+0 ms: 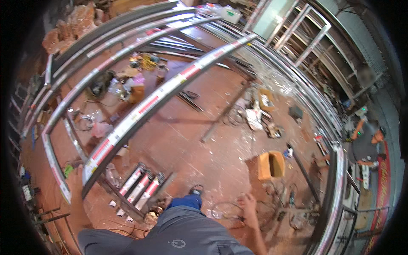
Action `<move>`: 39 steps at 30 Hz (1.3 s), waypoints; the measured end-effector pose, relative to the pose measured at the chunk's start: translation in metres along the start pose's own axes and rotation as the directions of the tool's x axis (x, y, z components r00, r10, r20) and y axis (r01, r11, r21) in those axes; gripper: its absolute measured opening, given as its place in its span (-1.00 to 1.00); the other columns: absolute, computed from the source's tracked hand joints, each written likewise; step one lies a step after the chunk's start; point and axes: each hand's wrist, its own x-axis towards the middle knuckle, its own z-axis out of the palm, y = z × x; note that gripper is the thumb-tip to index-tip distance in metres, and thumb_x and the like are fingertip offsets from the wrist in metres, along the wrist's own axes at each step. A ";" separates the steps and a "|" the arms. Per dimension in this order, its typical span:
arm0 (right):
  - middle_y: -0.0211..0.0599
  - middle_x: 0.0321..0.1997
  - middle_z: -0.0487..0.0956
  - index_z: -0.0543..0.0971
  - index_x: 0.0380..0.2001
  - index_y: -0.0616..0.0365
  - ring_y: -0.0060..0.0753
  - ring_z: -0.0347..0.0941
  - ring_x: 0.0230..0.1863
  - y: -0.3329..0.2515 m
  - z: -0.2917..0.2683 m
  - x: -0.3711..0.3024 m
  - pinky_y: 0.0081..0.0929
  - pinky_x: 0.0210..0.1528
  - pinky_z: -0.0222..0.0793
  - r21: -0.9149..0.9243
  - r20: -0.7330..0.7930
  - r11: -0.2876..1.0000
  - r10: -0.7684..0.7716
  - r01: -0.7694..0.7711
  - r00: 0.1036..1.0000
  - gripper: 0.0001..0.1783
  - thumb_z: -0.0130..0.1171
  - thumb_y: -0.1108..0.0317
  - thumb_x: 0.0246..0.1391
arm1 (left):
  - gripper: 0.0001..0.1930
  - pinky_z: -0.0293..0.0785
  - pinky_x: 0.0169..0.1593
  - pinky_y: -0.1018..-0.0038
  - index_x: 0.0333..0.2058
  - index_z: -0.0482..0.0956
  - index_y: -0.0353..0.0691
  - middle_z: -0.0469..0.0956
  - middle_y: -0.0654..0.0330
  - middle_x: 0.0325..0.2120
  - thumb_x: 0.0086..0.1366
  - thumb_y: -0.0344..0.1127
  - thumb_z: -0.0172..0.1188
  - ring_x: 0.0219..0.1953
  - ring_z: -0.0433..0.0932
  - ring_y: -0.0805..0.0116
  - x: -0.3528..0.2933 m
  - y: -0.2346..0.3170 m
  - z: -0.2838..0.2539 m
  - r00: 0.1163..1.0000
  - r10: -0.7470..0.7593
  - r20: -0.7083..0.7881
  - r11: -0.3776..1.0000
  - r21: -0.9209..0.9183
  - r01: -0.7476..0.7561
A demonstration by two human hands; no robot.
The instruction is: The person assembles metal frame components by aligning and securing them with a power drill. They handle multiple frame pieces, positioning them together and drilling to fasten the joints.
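Observation:
A long metal profile [153, 100] with red and white labels on its protective film runs from the near left up to the far right. My left hand [76, 180] grips its near end, with the fingers partly hidden against its side. A small green thing [68, 171] is beside that hand. My right hand [247, 204] hangs over the floor on the right, fingers loosely bent and apart, holding nothing. Coiled cables [272, 197] lie on the floor near it.
Several wrapped profiles [138, 187] lie in a stack at the lower left. Long frame members [93, 70] cross the left side. A yellow-orange box [264, 165] stands on the right. A person [369, 142] is at the far right. Metal racks [314, 42] line the back right.

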 end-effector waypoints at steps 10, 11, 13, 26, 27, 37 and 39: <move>-0.39 -0.35 0.64 0.57 -0.13 0.04 -0.41 0.61 -0.39 -0.242 0.188 0.236 -0.41 -0.36 0.46 0.140 0.264 0.990 -0.042 0.005 0.963 -0.71 0.28 0.07 0.32 | -0.15 0.25 0.37 -0.18 0.47 0.30 -0.08 0.35 -0.14 0.38 0.36 0.27 0.22 0.37 0.36 -0.20 0.004 0.094 -0.010 0.828 -0.493 -0.267 0.870 -0.165 0.465; -0.39 -0.33 0.63 0.57 -0.16 0.01 -0.41 0.62 -0.37 -0.260 0.219 0.251 -0.39 -0.35 0.46 0.136 0.314 0.990 -0.025 -0.019 0.949 -0.67 0.27 -0.02 0.34 | -0.15 0.31 0.35 -0.12 0.44 0.32 -0.13 0.36 -0.18 0.36 0.28 0.11 0.39 0.35 0.37 -0.24 0.010 0.111 -0.007 0.817 -0.434 -0.380 0.898 -0.258 0.357; -0.31 -0.21 0.62 0.55 -0.02 0.04 -0.34 0.62 -0.25 -0.291 0.262 0.295 -0.32 -0.24 0.48 0.127 0.400 0.992 -0.042 -0.010 0.915 -0.54 0.27 -0.12 0.33 | -0.19 0.35 0.32 -0.04 0.35 0.41 -0.20 0.50 -0.14 0.22 0.19 -0.04 0.48 0.28 0.45 -0.19 0.039 0.208 -0.042 0.849 -0.307 -0.430 0.916 -0.375 0.142; -0.47 -0.11 0.66 0.44 0.27 -0.14 -0.54 0.60 -0.24 -0.417 0.507 0.426 -0.42 -0.49 0.48 0.160 0.580 0.914 0.218 -0.373 0.785 -0.36 0.33 -0.17 0.27 | -0.03 0.27 0.35 -0.10 0.40 0.34 -0.07 0.42 0.01 0.30 0.06 0.09 0.57 0.38 0.34 -0.08 0.475 0.590 -0.122 0.964 0.120 -0.239 0.983 -0.109 -0.150; -0.45 -0.13 0.67 0.53 0.17 -0.06 -0.50 0.60 -0.27 -0.397 0.510 0.444 -0.39 -0.52 0.47 0.084 0.547 0.898 0.321 -0.432 0.773 -0.46 0.36 -0.07 0.27 | 0.04 0.27 0.36 -0.11 0.44 0.27 -0.10 0.33 0.01 0.39 0.04 0.08 0.59 0.45 0.26 -0.07 0.512 0.617 -0.130 0.984 0.092 -0.149 0.989 -0.099 -0.108; -0.27 -0.21 0.69 0.64 -0.05 0.19 -0.26 0.63 -0.17 -0.445 0.520 0.432 -0.27 -0.10 0.59 0.346 0.408 0.884 0.161 -0.315 0.899 -0.68 0.44 0.33 0.18 | 0.02 0.45 0.20 0.03 0.21 0.40 -0.22 0.57 0.01 0.04 -0.18 0.14 0.69 0.14 0.55 -0.08 0.707 0.701 -0.075 0.968 0.196 -0.156 0.979 -0.025 -0.202; -0.21 -0.20 0.70 0.61 0.01 0.17 -0.15 0.65 -0.17 -0.446 0.519 0.433 -0.18 -0.10 0.62 0.348 0.469 0.829 0.250 -0.438 0.847 -0.62 0.45 0.31 0.17 | -0.08 0.45 0.18 0.02 0.12 0.44 -0.23 0.59 -0.01 -0.01 -0.17 0.06 0.68 0.10 0.56 -0.12 0.708 0.695 -0.071 0.960 0.201 -0.192 0.976 -0.043 -0.213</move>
